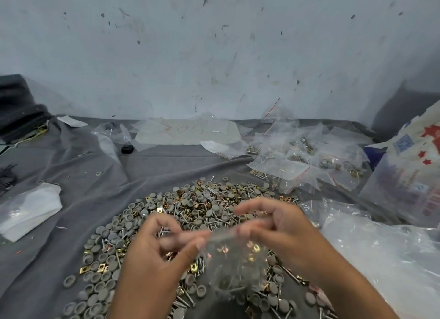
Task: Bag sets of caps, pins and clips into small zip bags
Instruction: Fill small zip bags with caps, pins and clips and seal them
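Observation:
A small clear zip bag (234,264) hangs between my hands above the pile, with caps, pins and brass clips visible inside it. My left hand (157,254) pinches the bag's top edge at its left end. My right hand (281,230) pinches the same edge at its right end, fingers blurred by motion. Beneath them spreads a heap of grey round caps (104,266), silver pins (223,214) and brass square clips (204,204) on a grey cloth (78,199).
Several filled zip bags (300,159) lie at the back right. A printed sack (414,166) and crumpled clear plastic (385,247) sit on the right. A white packet (28,211) lies left. A sheet marked in red (188,134) rests by the wall.

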### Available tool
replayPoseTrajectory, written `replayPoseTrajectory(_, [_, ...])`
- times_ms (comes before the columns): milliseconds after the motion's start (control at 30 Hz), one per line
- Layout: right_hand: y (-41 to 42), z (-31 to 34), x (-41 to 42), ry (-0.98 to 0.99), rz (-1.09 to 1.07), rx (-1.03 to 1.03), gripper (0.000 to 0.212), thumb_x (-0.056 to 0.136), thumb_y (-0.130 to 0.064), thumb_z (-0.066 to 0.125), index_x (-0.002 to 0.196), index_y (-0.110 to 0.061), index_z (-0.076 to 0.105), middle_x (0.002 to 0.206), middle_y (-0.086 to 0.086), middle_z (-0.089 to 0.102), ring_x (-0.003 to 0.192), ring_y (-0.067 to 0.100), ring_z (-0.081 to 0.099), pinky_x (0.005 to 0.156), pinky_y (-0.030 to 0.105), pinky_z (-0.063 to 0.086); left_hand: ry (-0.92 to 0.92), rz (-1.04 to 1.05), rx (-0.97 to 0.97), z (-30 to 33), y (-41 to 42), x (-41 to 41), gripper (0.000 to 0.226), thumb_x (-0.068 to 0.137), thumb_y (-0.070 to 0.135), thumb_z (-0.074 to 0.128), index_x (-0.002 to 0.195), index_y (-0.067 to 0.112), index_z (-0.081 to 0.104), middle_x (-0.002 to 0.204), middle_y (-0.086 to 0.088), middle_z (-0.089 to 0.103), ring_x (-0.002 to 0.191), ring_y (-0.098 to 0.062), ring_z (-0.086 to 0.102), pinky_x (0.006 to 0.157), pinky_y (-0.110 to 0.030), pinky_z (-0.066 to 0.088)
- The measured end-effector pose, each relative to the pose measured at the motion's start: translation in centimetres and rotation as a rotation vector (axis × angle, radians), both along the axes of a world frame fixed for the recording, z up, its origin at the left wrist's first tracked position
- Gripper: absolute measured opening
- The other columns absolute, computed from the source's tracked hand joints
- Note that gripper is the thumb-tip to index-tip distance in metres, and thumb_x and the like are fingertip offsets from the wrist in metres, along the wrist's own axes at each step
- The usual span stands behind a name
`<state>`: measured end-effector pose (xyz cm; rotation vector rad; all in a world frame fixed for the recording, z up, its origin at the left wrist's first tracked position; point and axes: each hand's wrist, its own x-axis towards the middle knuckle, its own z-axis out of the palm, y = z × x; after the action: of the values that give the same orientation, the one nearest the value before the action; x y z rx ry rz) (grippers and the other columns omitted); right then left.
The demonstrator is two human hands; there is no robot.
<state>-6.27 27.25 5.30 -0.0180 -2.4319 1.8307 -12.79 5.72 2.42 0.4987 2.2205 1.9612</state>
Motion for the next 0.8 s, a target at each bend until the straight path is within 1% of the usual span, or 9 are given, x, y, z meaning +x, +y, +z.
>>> replayPoseTrajectory(100, [2.7, 2.4, -3.4, 0.077, -0.278, -0.107, 0.030, 0.074, -0.034, 0.074, 0.104, -0.032, 0.071, 0.095, -0.008, 0.078, 0.085, 0.009, 0.075, 0.072, 0.024, 0.061, 0.048, 0.142, 0.080, 0.0, -0.7, -0.7, 0.029, 0.067, 0.037, 0.075, 0.090, 0.042, 0.057, 0.113, 0.011, 0.074, 0.098, -0.011, 0.072, 0.090, -0.043, 0.051])
replayPoseTrajectory(233, [9.9, 4.4, -9.5, 0.171, -0.714, -0.633, 0.025, 0.083, -0.010, 0.076, 0.105, -0.014, 0.067, 0.102, 0.006, 0.078, 0.077, 0.011, 0.075, 0.068, 0.021, 0.059, 0.029, 0.139, 0.048, 0.2, -0.8, -0.3, 0.031, 0.071, 0.045, 0.069, 0.099, 0.045, 0.056, 0.113, 0.017, 0.073, 0.102, -0.004, 0.070, 0.096, -0.049, 0.050])
replayPoseTrajectory(300, [13.3, 3.7, -11.0, 0.163, -0.871, -0.762, 0.024, 0.090, -0.001, 0.071, 0.113, -0.009, 0.065, 0.109, 0.014, 0.075, 0.075, 0.013, 0.073, 0.065, 0.022, 0.059, 0.009, 0.127, 0.023, 0.2, -0.7, 0.0, 0.040, 0.069, 0.050, 0.066, 0.106, 0.040, 0.055, 0.112, 0.021, 0.072, 0.101, -0.001, 0.069, 0.098, -0.049, 0.049])
replayPoseTrajectory(433, [17.8, -1.2, -8.9, -0.110, -1.008, -0.544, 0.042, 0.096, 0.007, 0.058, 0.137, -0.001, 0.055, 0.129, 0.021, 0.064, 0.079, 0.018, 0.064, 0.070, 0.027, 0.055, 0.002, 0.134, 0.025, 0.4, -0.4, 0.2, 0.052, 0.066, 0.053, 0.065, 0.113, 0.032, 0.054, 0.112, 0.021, 0.072, 0.099, 0.001, 0.069, 0.095, -0.044, 0.050])
replayPoseTrajectory(533, [18.3, -3.6, -6.2, -0.187, -1.029, -0.537, 0.046, 0.095, 0.015, 0.054, 0.140, 0.009, 0.049, 0.113, 0.026, 0.064, 0.073, 0.020, 0.059, 0.071, 0.030, 0.055, 0.013, 0.138, 0.030, 0.4, -0.2, 0.2, 0.049, 0.069, 0.049, 0.066, 0.113, 0.031, 0.055, 0.111, 0.020, 0.073, 0.101, 0.000, 0.068, 0.094, -0.040, 0.049])
replayPoseTrajectory(633, [17.7, -3.7, -4.6, -0.178, -0.968, -0.513, 0.048, 0.092, 0.019, 0.056, 0.139, 0.014, 0.046, 0.120, 0.033, 0.061, 0.086, 0.036, 0.064, 0.067, 0.029, 0.059, 0.034, 0.128, 0.015, 0.1, 0.1, 0.3, 0.045, 0.072, 0.047, 0.066, 0.113, 0.033, 0.054, 0.112, 0.022, 0.072, 0.102, 0.000, 0.068, 0.091, -0.033, 0.048])
replayPoseTrajectory(700, [17.5, -3.4, -3.2, -0.187, -0.919, -0.307, 0.045, 0.091, 0.011, 0.063, 0.135, 0.012, 0.051, 0.112, 0.026, 0.063, 0.087, 0.036, 0.063, 0.075, 0.035, 0.059, 0.038, 0.123, 0.012, 0.0, 0.2, 0.3, 0.043, 0.073, 0.046, 0.065, 0.114, 0.033, 0.054, 0.111, 0.022, 0.072, 0.101, 0.000, 0.068, 0.090, -0.032, 0.048])
replayPoseTrajectory(767, [16.9, -3.0, -0.4, -0.229, -0.811, 0.087, 0.037, 0.091, -0.002, 0.071, 0.126, 0.002, 0.059, 0.115, 0.016, 0.066, 0.096, 0.031, 0.065, 0.091, 0.046, 0.056, 0.043, 0.116, 0.012, 0.0, 0.2, 0.3, 0.043, 0.074, 0.045, 0.065, 0.114, 0.033, 0.055, 0.111, 0.021, 0.072, 0.101, 0.000, 0.068, 0.090, -0.032, 0.048])
replayPoseTrajectory(800, [16.6, -3.1, 1.3, -0.282, -0.674, 0.321, 0.033, 0.090, -0.013, 0.074, 0.121, -0.008, 0.062, 0.116, 0.007, 0.066, 0.098, 0.024, 0.066, 0.091, 0.042, 0.056, 0.045, 0.116, 0.013, 0.0, 0.2, 0.3, 0.043, 0.074, 0.046, 0.065, 0.114, 0.033, 0.055, 0.110, 0.020, 0.073, 0.101, 0.000, 0.068, 0.091, -0.033, 0.048])
